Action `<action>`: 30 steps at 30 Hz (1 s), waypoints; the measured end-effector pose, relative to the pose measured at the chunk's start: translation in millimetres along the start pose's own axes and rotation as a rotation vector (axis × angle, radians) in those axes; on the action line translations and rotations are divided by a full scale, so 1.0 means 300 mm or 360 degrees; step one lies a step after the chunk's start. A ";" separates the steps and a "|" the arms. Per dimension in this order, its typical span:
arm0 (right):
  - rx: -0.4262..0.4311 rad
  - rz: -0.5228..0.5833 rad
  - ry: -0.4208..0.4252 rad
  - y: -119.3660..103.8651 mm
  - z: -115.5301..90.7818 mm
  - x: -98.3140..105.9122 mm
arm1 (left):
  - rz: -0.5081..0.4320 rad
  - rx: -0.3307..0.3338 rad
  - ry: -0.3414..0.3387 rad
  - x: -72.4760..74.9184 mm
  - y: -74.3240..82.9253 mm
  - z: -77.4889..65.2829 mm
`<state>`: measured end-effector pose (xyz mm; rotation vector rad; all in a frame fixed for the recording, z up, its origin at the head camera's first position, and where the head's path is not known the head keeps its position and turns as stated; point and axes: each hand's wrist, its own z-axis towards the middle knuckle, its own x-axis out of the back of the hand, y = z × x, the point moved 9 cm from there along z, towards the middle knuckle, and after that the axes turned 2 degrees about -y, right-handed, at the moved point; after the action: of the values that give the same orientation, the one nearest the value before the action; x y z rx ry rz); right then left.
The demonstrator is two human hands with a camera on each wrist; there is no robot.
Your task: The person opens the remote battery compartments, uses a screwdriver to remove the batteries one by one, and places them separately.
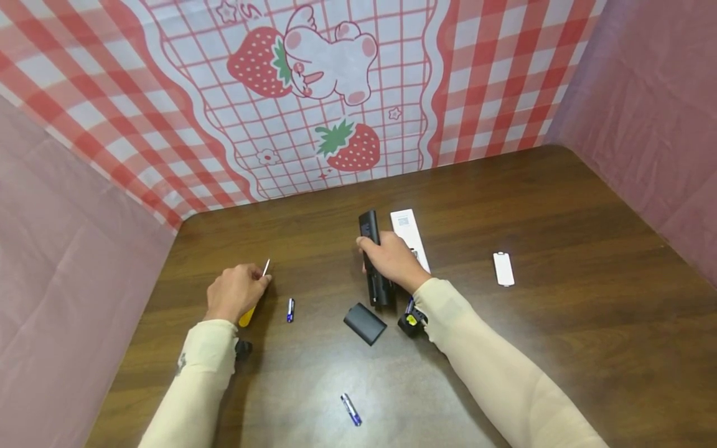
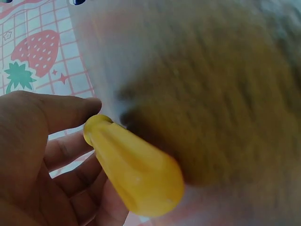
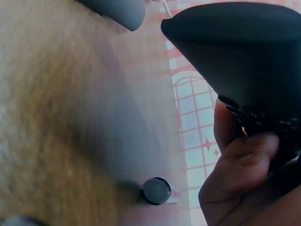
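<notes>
My left hand [image 1: 234,289] pinches a screwdriver by its yellow handle [image 2: 136,165], low over the left part of the table. The metal shaft [image 1: 266,267] points away from me. In the head view, my right hand [image 1: 396,258] grips a long black remote control [image 1: 368,225], its thumb across the upper part. Small raised buttons show beside the fingers in the right wrist view. A black battery cover [image 1: 365,323] lies just in front of the remote. One AA-size battery [image 1: 290,310] rests right of the screwdriver; a second battery [image 1: 351,409] lies nearer me.
Beside my right hand lies a white remote control [image 1: 410,230], partly hidden by that hand. A white battery cover [image 1: 503,269] is farther right on the brown wooden table [image 1: 582,298]. A checked strawberry cloth [image 1: 482,81] hangs along the far edge, with pink cloth at both sides.
</notes>
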<state>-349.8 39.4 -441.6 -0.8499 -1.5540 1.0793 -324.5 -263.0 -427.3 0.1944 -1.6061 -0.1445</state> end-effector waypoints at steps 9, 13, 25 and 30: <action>-0.0007 -0.0023 -0.0019 0.010 0.000 -0.004 | -0.0023 0.0026 -0.0062 -0.024 -0.002 0.000; -0.0001 -0.0030 -0.0018 0.011 -0.001 -0.003 | -0.0009 0.0025 -0.0052 -0.022 0.003 -0.003; 0.0014 -0.0034 -0.0024 0.004 -0.005 -0.014 | -0.0042 0.0010 0.0082 0.015 0.001 -0.022; 0.0029 -0.0034 -0.0030 0.001 -0.004 -0.024 | -0.0040 -0.0048 0.0226 0.040 0.018 -0.030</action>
<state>-347.1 33.2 -444.1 -0.8109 -1.5632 1.0875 -316.1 -259.9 -413.9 0.1975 -1.4596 -0.1708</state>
